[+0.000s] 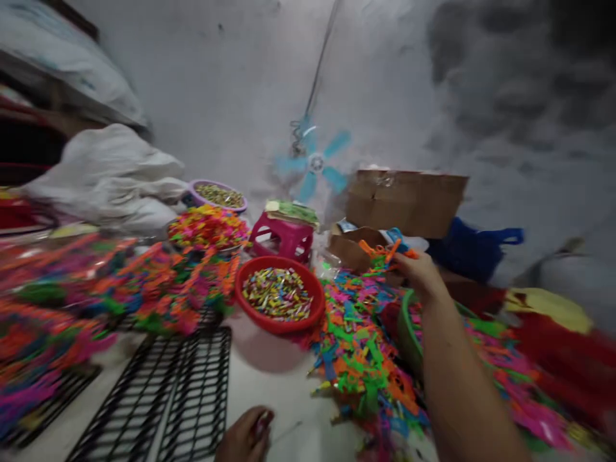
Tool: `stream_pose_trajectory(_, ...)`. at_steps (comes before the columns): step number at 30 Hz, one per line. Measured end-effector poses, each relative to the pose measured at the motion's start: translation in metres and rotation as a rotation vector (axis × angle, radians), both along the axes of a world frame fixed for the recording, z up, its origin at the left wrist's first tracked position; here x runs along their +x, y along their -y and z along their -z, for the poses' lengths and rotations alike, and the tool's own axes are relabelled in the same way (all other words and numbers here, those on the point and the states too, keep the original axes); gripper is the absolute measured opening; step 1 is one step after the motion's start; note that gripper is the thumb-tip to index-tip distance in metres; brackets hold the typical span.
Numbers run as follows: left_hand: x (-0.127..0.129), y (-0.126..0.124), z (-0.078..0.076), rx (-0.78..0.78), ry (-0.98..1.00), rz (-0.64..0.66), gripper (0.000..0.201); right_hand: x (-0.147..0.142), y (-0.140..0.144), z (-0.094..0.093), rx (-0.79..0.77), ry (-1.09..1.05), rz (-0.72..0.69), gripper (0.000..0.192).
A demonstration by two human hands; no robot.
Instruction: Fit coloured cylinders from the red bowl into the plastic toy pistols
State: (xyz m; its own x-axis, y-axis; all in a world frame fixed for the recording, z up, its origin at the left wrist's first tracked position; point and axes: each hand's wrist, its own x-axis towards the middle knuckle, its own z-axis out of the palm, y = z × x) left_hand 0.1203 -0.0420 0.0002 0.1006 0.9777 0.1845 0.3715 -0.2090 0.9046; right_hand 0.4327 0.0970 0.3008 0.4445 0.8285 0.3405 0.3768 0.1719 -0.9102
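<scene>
At the far left I see blurred heaps of multicoloured plastic pieces [72, 289] spread over black wire grid racks [183, 385] that lie flat on the pale floor [269, 391]. Behind them sit white stuffed sacks [110, 173], a purple round bowl of small metal parts [219, 194] and a pink plastic stool [283, 237].

Low in the middle, my left hand [246, 436] rests near the bottom edge, fingers curled in around a small dark pinkish piece; the blur keeps me from telling what that piece is. Just beyond it stands a red round plastic basin [308, 314] filled with small mixed-colour bits, touching the loose pile of bright plastic clips [360, 359] to its right.

A light blue fan [315, 163] stands against the grey wall, beside an open brown cardboard box [404, 202].

To the right, my right arm stretches forward and upward across the pile, forearm bare, wrist bent slightly. My right hand [421, 273] is clenched on a bunch of orange, green and blue plastic clips [385, 251], lifted above the pile and near the cardboard box. Under the forearm sits a green plastic basin [407, 333], partly hidden. Further right lie a dark blue bag [474, 250] and blurred red and yellow cloth [553, 321].
</scene>
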Motion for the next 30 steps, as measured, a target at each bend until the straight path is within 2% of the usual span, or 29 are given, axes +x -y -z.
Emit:
stream_pose_trajectory(1,-0.002,0.0,0.0,-0.003,0.038,0.041,0.02,-0.031,-0.001,0.011,-0.014,0.055,-0.122,0.027)
stream_pose_trajectory(3,-0.01,0.004,-0.004,-0.009,0.136,0.026,0.02,-0.091,0.006,0.046,-0.031,0.211,-0.359,0.022)
stream_pose_trajectory(6,-0.029,0.013,-0.013,-0.092,0.258,-0.039,0.023,-0.159,0.027,0.127,-0.125,0.458,-0.582,0.023)
stream_pose_trajectory(9,-0.053,0.022,-0.016,-0.26,0.354,-0.094,0.032,-0.189,0.044,0.211,-0.242,0.559,-0.688,0.032)
stream_pose_trajectory(11,-0.065,0.025,-0.013,-0.338,0.413,-0.135,0.037,-0.191,0.052,0.249,-0.26,0.547,-0.644,0.034)
stream_pose_trajectory(12,-0.068,0.025,-0.01,-0.363,0.439,-0.149,0.038,-0.189,0.055,0.261,-0.244,0.521,-0.601,0.034)
stream_pose_trajectory(14,-0.069,0.023,-0.007,-0.412,0.483,-0.159,0.04,-0.185,0.061,0.272,-0.19,0.431,-0.524,0.036)
stream_pose_trajectory(16,-0.063,0.02,-0.007,-0.463,0.528,-0.149,0.041,-0.183,0.068,0.271,-0.15,0.28,-0.456,0.038)
stream_pose_trajectory(20,-0.053,0.013,-0.025,-0.509,0.557,-0.124,0.043,-0.194,0.089,0.259,-0.205,-0.154,-0.283,0.042)
stream_pose_trajectory(22,-0.052,0.01,-0.039,-0.495,0.545,-0.095,0.043,-0.203,0.102,0.252,-0.244,-0.35,-0.316,0.04)
stream_pose_trajectory(25,-0.055,0.007,-0.056,-0.465,0.547,-0.046,0.043,-0.217,0.119,0.24,-0.289,-0.554,-0.489,0.03)
stream_pose_trajectory(28,-0.056,0.006,-0.066,-0.469,0.555,-0.006,0.041,-0.225,0.128,0.231,-0.306,-0.64,-0.581,0.028)
stream_pose_trajectory(30,-0.056,0.007,-0.07,-0.493,0.56,-0.04,0.042,-0.226,0.132,0.228,-0.333,-0.632,-0.6,0.03)
